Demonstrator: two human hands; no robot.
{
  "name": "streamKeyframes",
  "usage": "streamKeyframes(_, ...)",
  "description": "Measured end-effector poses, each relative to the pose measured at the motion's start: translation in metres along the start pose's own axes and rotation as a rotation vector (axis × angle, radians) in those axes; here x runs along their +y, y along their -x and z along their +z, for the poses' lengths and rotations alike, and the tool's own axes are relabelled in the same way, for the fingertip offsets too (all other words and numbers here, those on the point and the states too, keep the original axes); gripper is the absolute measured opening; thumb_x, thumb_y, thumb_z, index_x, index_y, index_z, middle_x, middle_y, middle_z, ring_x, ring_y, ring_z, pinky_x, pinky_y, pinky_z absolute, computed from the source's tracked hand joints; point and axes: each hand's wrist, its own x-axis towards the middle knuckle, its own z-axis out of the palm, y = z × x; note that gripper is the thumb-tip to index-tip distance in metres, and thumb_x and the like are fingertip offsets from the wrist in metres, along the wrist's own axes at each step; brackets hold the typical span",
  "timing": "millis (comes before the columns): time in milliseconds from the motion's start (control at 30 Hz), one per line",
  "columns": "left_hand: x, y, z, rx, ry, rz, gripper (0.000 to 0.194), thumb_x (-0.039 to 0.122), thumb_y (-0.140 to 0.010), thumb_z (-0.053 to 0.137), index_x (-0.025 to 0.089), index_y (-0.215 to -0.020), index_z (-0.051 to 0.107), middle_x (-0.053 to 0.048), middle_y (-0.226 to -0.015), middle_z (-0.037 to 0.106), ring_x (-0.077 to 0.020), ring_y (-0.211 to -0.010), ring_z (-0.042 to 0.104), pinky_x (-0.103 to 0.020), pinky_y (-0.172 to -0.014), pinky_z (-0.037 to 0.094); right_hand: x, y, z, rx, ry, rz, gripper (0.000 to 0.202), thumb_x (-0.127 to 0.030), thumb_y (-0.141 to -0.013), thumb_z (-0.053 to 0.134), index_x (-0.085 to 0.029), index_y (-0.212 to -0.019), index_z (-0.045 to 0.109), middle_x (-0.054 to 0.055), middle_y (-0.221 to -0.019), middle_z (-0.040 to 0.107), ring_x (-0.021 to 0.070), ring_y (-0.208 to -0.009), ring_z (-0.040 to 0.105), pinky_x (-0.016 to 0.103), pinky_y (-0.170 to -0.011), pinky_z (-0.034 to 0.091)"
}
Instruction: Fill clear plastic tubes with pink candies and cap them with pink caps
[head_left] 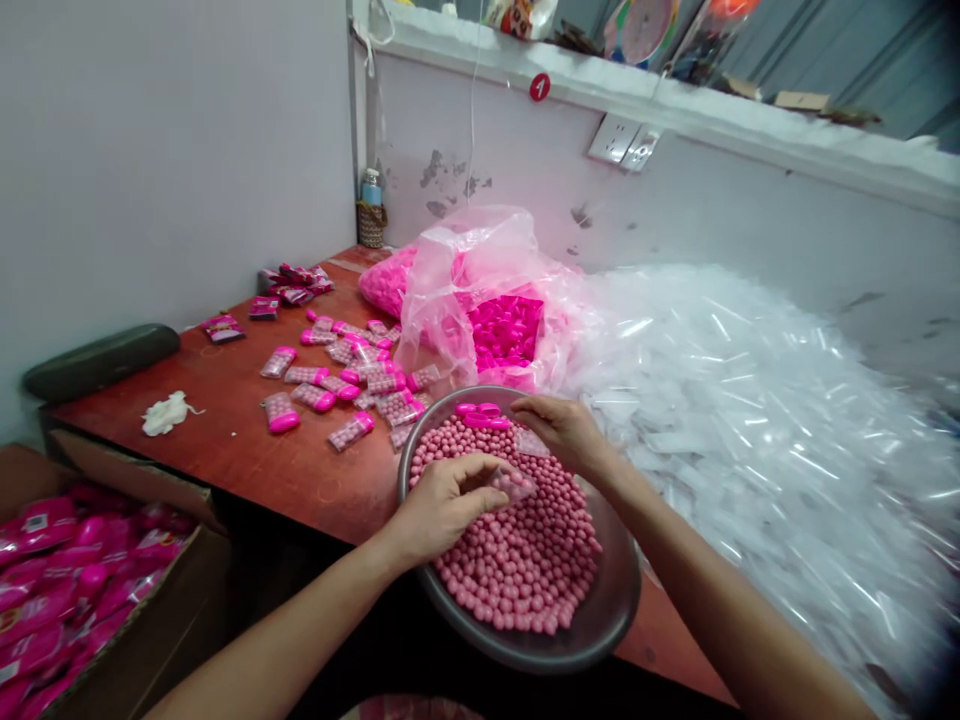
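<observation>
Above the grey bowl (621, 590) of pink beads (517, 580) on the desk (330, 490), the left hand (450, 503) pinches a clear container (519, 485) between its fingers; whether the right hand (561, 428), near pink caps (484, 416), grips anything is unclear. Light pressure, kept over the bowl, should catch spills.

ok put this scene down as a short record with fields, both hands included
left hand: fingers pinching a clear container with pink beads inside
right hand: over the bowl, near pink caps; grip unclear
bowl contents: loose pink beads, some caps
table, left: filled containers
behind bowl: plastic bag
right: clear plastic pile
</observation>
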Motion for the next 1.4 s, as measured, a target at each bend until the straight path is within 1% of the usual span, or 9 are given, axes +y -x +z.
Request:
streamKeyframes(100, 0.001, -0.001, 0.000, 0.040, 0.032, -0.002, 0.019, 0.020, -0.077, 0.063, 0.014, -0.095, 0.066, -0.007, -0.096, 0.068, -0.0174, -0.091, 0.061, -0.028, -0.084, 0.048, 0.001, -0.020, 0.017, -0.130, 0.315, -0.049, 0.025, -0.022, -0.090, 0.042, -0.021, -0.104, 0.062, 0.006, -0.106, 0.065, 0.0183, -0.090, 0.061, 0.026, -0.072, 0.044)
streamKeyframes(267, 0.000, -0.002, -0.001, 0.095, 0.107, -0.057, 0.020, 0.023, -0.076, 0.064, 0.014, -0.094, 0.066, -0.007, -0.094, 0.067, -0.0160, -0.087, 0.061, -0.028, -0.080, 0.050, 0.005, -0.031, 0.037, -0.192, 0.405, -0.037, 0.020, -0.019, -0.085, 0.046, -0.016, -0.088, 0.066, 0.010, -0.096, 0.066, 0.0196, -0.086, 0.061, 0.025, -0.066, 0.041)
streamKeyframes(467, -0.003, -0.007, -0.003, 0.235, 0.277, -0.082, 0.030, 0.025, -0.068, 0.072, 0.014, -0.096, 0.065, -0.006, -0.091, 0.067, -0.0162, -0.086, 0.061, -0.029, -0.078, 0.050, 0.012, -0.024, 0.037, -0.130, 0.380, 0.042, 0.020, -0.028, -0.083, 0.048, -0.018, -0.076, 0.063, 0.005, -0.071, 0.066, 0.0161, -0.063, 0.059, 0.023, -0.055, 0.035)
streamKeyframes(600, -0.002, -0.008, -0.002, 0.251, 0.296, -0.095, 0.031, 0.025, -0.065, 0.074, 0.013, -0.093, 0.066, -0.004, -0.087, 0.065, -0.0144, -0.081, 0.060, -0.027, -0.076, 0.050, -0.004, -0.008, 0.025, -0.025, 0.310, 0.092, 0.016, -0.025, -0.084, 0.045, -0.016, -0.082, 0.058, 0.004, -0.071, 0.066, 0.0147, -0.061, 0.058, 0.023, -0.054, 0.035)
streamKeyframes(733, -0.002, -0.008, -0.002, 0.300, 0.260, -0.078, 0.030, 0.028, -0.065, 0.074, 0.014, -0.090, 0.066, -0.002, -0.084, 0.063, -0.0130, -0.077, 0.058, -0.027, -0.073, 0.049, -0.030, 0.020, 0.012, 0.028, -0.184, 0.093, 0.016, -0.030, -0.082, 0.052, -0.016, -0.076, 0.057, 0.000, -0.066, 0.061, 0.0110, -0.057, 0.053, 0.021, -0.054, 0.039)
streamKeyframes(867, -0.002, -0.006, -0.001, 0.250, 0.217, -0.068, 0.026, 0.028, -0.067, 0.073, 0.014, -0.088, 0.066, -0.001, -0.083, 0.061, -0.0122, -0.076, 0.057, -0.025, -0.073, 0.048, -0.036, 0.044, 0.006, 0.029, -0.896, 0.284, 0.021, -0.036, -0.078, 0.061, -0.016, -0.080, 0.061, 0.000, -0.068, 0.058, 0.0101, -0.059, 0.053, 0.022, -0.055, 0.045)
streamKeyframes(1067, -0.005, -0.004, 0.000, 0.196, 0.037, -0.041, 0.027, 0.029, -0.071, 0.068, 0.014, -0.094, 0.066, -0.005, -0.089, 0.064, -0.0172, -0.084, 0.059, -0.027, -0.075, 0.048, -0.029, 0.053, 0.010, -0.147, -1.267, 0.421, 0.031, -0.028, -0.069, 0.072, -0.019, -0.098, 0.064, 0.003, -0.090, 0.065, 0.0125, -0.074, 0.060, 0.025, -0.067, 0.048)
streamKeyframes(1200, -0.009, -0.002, -0.003, 0.189, -0.129, 0.008, 0.026, 0.031, -0.075, 0.064, 0.014, -0.095, 0.066, -0.006, -0.091, 0.065, -0.0190, -0.087, 0.059, -0.029, -0.079, 0.047, -0.030, 0.057, 0.010, -0.282, -1.228, 0.355, 0.025, -0.028, -0.073, 0.068, -0.016, -0.094, 0.065, 0.004, -0.088, 0.066, 0.0138, -0.078, 0.060, 0.028, -0.074, 0.047)
streamKeyframes(1400, -0.005, 0.001, -0.001, 0.159, -0.381, 0.073, 0.022, 0.029, -0.080, 0.058, 0.017, -0.096, 0.068, -0.005, -0.089, 0.067, -0.0187, -0.084, 0.059, -0.027, -0.077, 0.045, -0.040, 0.064, -0.005, 0.046, -0.783, 0.174, 0.022, -0.031, -0.073, 0.068, -0.017, -0.090, 0.061, 0.003, -0.085, 0.064, 0.0160, -0.078, 0.059, 0.029, -0.071, 0.047)
